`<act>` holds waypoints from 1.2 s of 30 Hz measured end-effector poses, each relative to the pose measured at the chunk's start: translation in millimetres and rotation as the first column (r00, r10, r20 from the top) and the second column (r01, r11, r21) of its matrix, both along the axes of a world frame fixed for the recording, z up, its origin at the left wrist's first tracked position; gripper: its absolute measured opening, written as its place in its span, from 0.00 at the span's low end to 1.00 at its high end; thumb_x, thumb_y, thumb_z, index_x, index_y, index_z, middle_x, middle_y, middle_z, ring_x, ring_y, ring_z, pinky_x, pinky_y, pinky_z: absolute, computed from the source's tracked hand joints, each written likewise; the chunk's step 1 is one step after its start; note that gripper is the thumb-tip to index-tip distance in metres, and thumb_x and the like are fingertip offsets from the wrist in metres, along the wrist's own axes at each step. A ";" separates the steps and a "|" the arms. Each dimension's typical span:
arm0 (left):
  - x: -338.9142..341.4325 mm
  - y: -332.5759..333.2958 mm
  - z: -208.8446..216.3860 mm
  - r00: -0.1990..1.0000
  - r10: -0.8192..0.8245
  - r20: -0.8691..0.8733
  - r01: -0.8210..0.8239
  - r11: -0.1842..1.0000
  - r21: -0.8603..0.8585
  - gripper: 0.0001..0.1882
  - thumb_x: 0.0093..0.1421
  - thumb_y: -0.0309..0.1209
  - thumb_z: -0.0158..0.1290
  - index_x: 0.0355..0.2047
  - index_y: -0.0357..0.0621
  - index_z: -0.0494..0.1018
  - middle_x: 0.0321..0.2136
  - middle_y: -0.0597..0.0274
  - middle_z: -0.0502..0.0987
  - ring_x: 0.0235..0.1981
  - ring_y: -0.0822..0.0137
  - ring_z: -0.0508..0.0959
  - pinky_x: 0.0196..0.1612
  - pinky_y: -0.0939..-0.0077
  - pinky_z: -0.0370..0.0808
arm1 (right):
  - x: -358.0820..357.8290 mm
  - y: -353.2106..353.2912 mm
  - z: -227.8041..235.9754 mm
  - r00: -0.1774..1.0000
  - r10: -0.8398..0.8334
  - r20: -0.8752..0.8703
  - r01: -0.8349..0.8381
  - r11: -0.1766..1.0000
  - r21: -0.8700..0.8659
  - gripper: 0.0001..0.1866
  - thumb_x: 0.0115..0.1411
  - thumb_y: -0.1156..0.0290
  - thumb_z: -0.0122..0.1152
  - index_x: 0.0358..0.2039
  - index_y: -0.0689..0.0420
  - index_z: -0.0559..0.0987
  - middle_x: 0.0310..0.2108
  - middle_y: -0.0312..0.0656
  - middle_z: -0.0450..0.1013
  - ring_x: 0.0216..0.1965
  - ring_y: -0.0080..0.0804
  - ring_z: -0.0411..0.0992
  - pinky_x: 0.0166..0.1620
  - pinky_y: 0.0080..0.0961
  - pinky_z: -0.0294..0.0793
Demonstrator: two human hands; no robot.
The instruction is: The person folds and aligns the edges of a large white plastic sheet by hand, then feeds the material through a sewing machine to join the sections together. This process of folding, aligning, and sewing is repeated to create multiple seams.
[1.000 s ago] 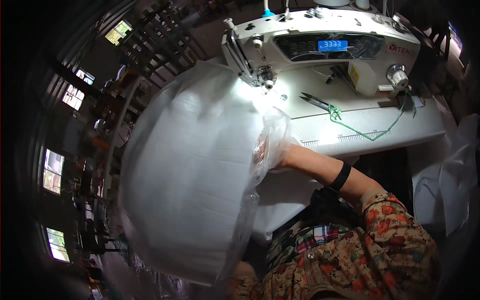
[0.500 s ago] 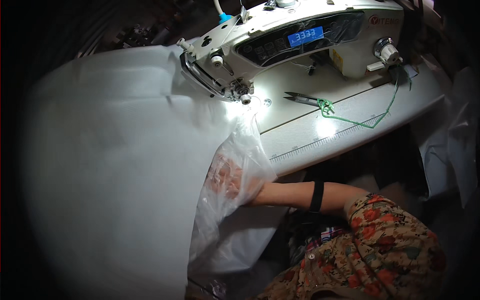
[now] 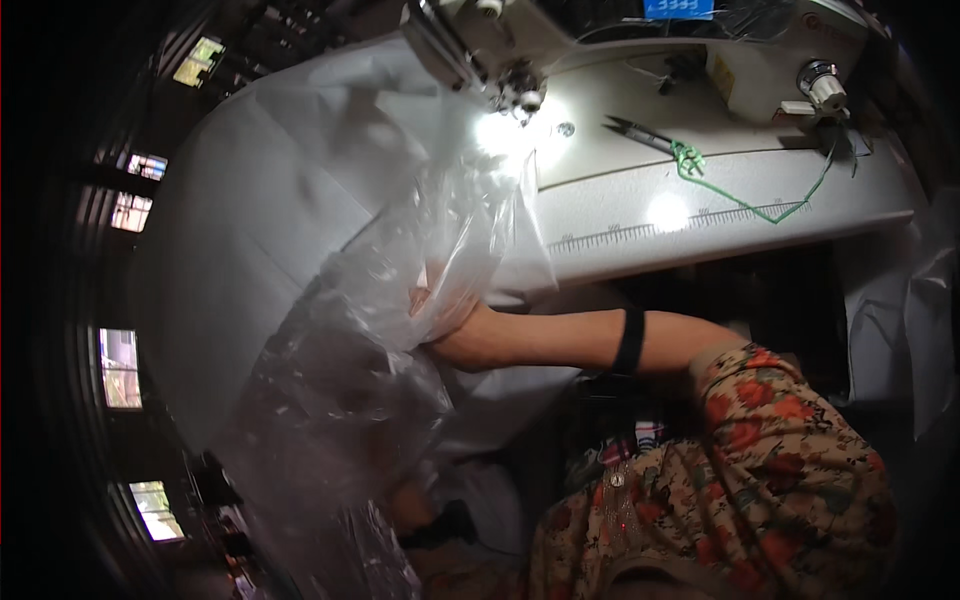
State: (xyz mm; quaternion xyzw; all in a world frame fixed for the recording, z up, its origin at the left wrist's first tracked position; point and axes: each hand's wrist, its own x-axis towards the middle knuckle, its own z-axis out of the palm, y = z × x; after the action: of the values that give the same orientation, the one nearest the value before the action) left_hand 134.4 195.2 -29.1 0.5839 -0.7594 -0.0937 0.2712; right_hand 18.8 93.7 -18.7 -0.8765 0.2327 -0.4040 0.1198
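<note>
A sheet of clear plastic film (image 3: 330, 330) hangs in creases from the sewing machine's needle area (image 3: 522, 105) over the table's near edge. My right hand (image 3: 445, 305) is closed on the film near the table edge, its fingers partly veiled by plastic. Low in the picture, my left hand (image 3: 400, 495) shows dimly behind the film, a black band at its wrist; its fingers cannot be made out. A large white sheet (image 3: 240, 240) lies beneath and beyond the film, left of the needle.
Dark-bladed thread snips (image 3: 640, 135) lie on the machine bed, tied by green cord (image 3: 740, 208) toward the handwheel (image 3: 825, 88). A printed ruler scale (image 3: 640, 230) runs along the table's front. More pale sheeting (image 3: 885, 330) hangs at the right.
The view has shifted, so the machine sits higher. The white sheet's near part has moved away leftward, and the clear film is spread wider. My left forearm has come into view below.
</note>
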 end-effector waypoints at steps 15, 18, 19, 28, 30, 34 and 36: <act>-75.6 30.8 -79.6 0.975 0.209 -0.080 -0.201 0.975 0.099 0.42 0.52 0.43 0.65 0.61 0.35 0.61 0.62 0.41 0.63 0.54 0.43 0.73 0.53 0.53 0.72 | -158.3 59.3 -71.1 0.862 -0.487 -0.142 0.434 0.564 0.702 0.30 0.56 0.58 0.64 0.54 0.65 0.70 0.55 0.60 0.66 0.58 0.56 0.63 0.59 0.42 0.64; -81.5 2.4 -94.7 0.980 0.200 -0.004 -0.193 0.955 0.227 0.46 0.52 0.43 0.66 0.64 0.34 0.56 0.60 0.38 0.65 0.53 0.40 0.72 0.53 0.53 0.72 | -148.4 36.1 -100.1 0.835 -0.549 -0.039 0.501 0.729 0.465 0.33 0.56 0.57 0.64 0.55 0.65 0.68 0.54 0.60 0.66 0.56 0.57 0.64 0.59 0.42 0.65; -81.9 -4.6 -102.0 0.976 0.215 0.016 -0.213 0.948 0.235 0.48 0.52 0.43 0.66 0.65 0.34 0.54 0.59 0.37 0.66 0.53 0.39 0.72 0.53 0.53 0.72 | -144.4 31.6 -95.5 0.856 -0.497 -0.146 0.488 0.681 0.546 0.34 0.56 0.57 0.63 0.58 0.64 0.67 0.58 0.60 0.64 0.59 0.59 0.62 0.61 0.44 0.63; -65.9 -21.6 -146.0 0.979 0.192 -0.062 -0.168 0.946 0.275 0.41 0.50 0.45 0.67 0.60 0.41 0.64 0.48 0.37 0.76 0.46 0.38 0.77 0.46 0.53 0.74 | -133.6 15.1 -103.2 0.839 0.095 -0.536 0.325 0.702 0.634 0.21 0.69 0.63 0.39 0.60 0.34 0.71 0.43 0.54 0.75 0.46 0.54 0.74 0.56 0.46 0.68; -58.7 -14.1 -135.3 0.976 0.206 -0.071 -0.173 0.930 0.325 0.30 0.51 0.39 0.66 0.50 0.38 0.68 0.43 0.38 0.76 0.42 0.39 0.77 0.43 0.55 0.74 | -121.8 15.1 -111.2 0.837 0.059 -0.545 0.300 0.782 0.546 0.21 0.67 0.64 0.42 0.58 0.34 0.73 0.44 0.52 0.75 0.47 0.51 0.74 0.55 0.45 0.69; -52.6 47.7 -82.7 0.984 0.089 -0.156 -0.076 0.993 0.089 0.08 0.52 0.26 0.59 0.28 0.36 0.71 0.30 0.46 0.73 0.31 0.43 0.74 0.34 0.57 0.72 | -144.1 21.8 -95.5 0.904 0.088 -0.418 0.206 0.766 0.608 0.22 0.65 0.57 0.50 0.56 0.49 0.75 0.44 0.53 0.74 0.50 0.50 0.72 0.54 0.41 0.70; -43.1 102.9 -54.0 1.000 0.023 -0.008 -0.024 0.995 -0.102 0.06 0.51 0.22 0.57 0.25 0.38 0.69 0.26 0.50 0.70 0.28 0.47 0.72 0.31 0.57 0.71 | -137.6 29.1 -84.3 0.985 -0.164 -0.044 0.112 0.435 0.893 0.36 0.56 0.46 0.63 0.51 0.67 0.75 0.45 0.60 0.72 0.53 0.51 0.69 0.57 0.40 0.67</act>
State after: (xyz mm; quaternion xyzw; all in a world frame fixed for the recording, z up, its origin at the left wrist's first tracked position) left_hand 91.3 298.1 -83.1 0.5780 -0.7552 -0.0536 0.3044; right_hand -118.7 122.8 -103.0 -0.6503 0.4778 -0.2515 0.5344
